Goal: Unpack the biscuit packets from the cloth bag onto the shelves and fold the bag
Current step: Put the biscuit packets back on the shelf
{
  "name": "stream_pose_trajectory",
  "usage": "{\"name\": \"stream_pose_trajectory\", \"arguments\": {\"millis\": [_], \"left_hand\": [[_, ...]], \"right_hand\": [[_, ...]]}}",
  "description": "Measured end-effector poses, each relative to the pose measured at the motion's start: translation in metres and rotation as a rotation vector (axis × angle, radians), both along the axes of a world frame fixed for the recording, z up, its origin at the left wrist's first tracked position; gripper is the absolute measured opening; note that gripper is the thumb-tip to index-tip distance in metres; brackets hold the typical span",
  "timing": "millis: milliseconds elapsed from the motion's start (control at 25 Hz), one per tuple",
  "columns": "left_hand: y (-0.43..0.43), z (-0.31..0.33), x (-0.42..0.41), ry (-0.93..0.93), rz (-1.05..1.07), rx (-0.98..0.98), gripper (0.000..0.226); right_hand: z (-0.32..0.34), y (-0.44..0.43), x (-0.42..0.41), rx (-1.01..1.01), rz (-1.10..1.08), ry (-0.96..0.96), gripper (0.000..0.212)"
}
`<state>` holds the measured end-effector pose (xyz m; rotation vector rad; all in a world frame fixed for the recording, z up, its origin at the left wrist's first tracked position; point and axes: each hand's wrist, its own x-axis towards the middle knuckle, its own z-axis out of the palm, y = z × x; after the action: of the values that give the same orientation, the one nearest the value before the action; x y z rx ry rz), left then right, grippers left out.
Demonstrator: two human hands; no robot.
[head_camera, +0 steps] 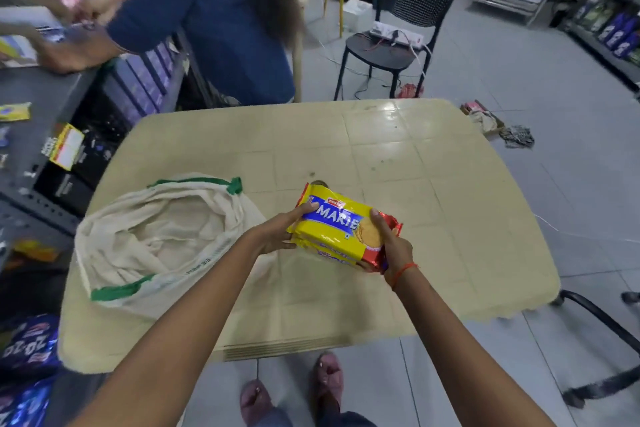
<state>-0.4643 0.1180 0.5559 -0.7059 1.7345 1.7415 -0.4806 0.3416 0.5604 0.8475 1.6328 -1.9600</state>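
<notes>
Two stacked yellow Marie biscuit packets [337, 225] are held just above the beige table [433, 184]. My left hand [280, 230] grips their left end and my right hand [391, 241] grips their right, red end. The cream cloth bag [166, 239] with green trim lies open and slack on the table's left side, beside my left forearm. I see no packets inside its mouth. Grey shelves [38, 107] stand to the left of the table.
Another person in a blue top [214, 17] stands at the shelves beyond the table's far left corner, handling items. A black chair [398, 28] stands behind the table and another chair's frame [602, 329] is at the right. Blue packets [27, 350] fill the lower left shelf.
</notes>
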Motion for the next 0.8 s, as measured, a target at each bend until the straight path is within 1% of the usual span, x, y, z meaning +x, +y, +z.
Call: {"name": "stream_pose_trajectory", "arguments": {"millis": [160,280,400,600,680,760,800], "left_hand": [[-0.058,0.027,0.041,0.071,0.213,-0.045,0.078],[-0.109,0.045,0.094,0.077,0.456,-0.105,0.083],[-0.154,0.059,0.152,0.079,0.692,-0.116,0.084],[-0.21,0.077,0.244,0.137,1.031,-0.085,0.083],[-0.228,0.077,0.279,0.167,1.177,-0.045,0.075],[-0.242,0.079,0.309,0.21,1.293,0.032,0.058],[-0.249,0.081,0.322,0.228,1.343,0.055,0.054]], "right_hand": [[0.02,-0.066,-0.016,0.003,0.3,0.101,0.049],[0.031,-0.142,-0.015,-0.033,0.545,0.123,0.058],[0.045,-0.22,0.003,-0.076,0.772,0.151,0.06],[0.063,-0.341,0.046,-0.137,1.026,0.218,0.063],[0.069,-0.388,0.074,-0.128,1.106,0.251,0.061],[0.07,-0.429,0.099,-0.139,1.17,0.278,0.059],[0.071,-0.448,0.112,-0.15,1.2,0.284,0.059]]}}
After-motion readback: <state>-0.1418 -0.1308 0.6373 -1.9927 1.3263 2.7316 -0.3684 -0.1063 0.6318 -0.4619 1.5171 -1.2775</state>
